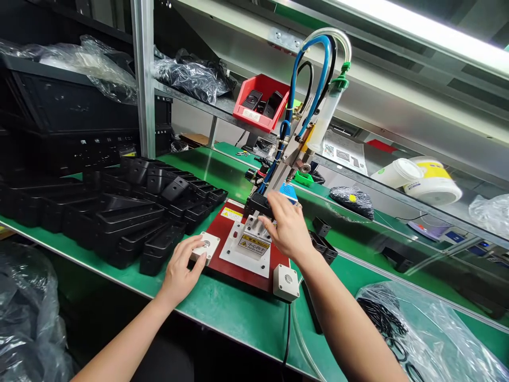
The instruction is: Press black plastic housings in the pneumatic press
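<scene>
My left hand (181, 273) rests on a light grey button box (211, 245) at the left front of the press base, fingers stretched over its top near the round button and thumb at the near edge. My right hand (292, 225) is raised over the press fixture (254, 239), thumb apart from the stretched fingers. Just beyond its fingertips is a black ribbed part (260, 203) on the fixture; whether they touch it I cannot tell. A yellow warning label marks the fixture's front. The other button box (286, 283) stands at the right front of the dark red base (234, 273).
Black plastic housings (131, 217) crowd the left of the green bench. The pneumatic press column (290, 154) rises with blue hoses. A red bin (260, 103) with black parts sits on the shelf. At right lies a clear bag (429, 329) with black rings; cables run off the front edge.
</scene>
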Demonstrator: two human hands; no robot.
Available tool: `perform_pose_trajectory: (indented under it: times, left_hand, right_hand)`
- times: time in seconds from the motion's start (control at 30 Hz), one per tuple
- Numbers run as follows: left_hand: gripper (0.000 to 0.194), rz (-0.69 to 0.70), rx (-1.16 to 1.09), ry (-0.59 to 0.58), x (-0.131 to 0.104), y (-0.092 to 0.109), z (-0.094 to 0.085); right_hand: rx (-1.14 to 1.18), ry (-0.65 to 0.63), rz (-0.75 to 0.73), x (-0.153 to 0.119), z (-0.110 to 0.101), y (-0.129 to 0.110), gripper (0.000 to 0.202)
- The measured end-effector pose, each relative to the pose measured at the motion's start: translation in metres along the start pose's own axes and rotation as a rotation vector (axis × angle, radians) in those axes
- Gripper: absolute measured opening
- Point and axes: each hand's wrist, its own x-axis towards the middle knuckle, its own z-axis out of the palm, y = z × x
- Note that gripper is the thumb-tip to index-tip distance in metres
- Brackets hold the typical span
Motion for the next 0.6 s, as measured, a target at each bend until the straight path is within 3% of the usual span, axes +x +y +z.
perform_pose_trajectory:
  times: [0.07,0.17,0.43,0.6]
  left_hand:
    - [0.021,0.002,0.000,0.000,-0.001,-0.001,0.000]
    - [0.021,0.000,0.006,0.004,-0.001,-0.001,0.000]
    - [0.021,0.010,0.000,0.001,-0.001,-0.002,0.001]
    - [0.021,0.002,0.002,0.014,-0.001,-0.002,0.001]
  right_hand:
    - [-0.039,-0.153,0.008,0.001,-0.001,-0.004,0.050]
    - [-0.079,-0.242,0.040,0.004,-0.005,-0.008,0.052]
    - [-0.116,-0.235,0.060,0.002,-0.006,-0.010,0.051]
    - [-0.094,-0.097,0.071,-0.009,0.002,-0.008,0.058]
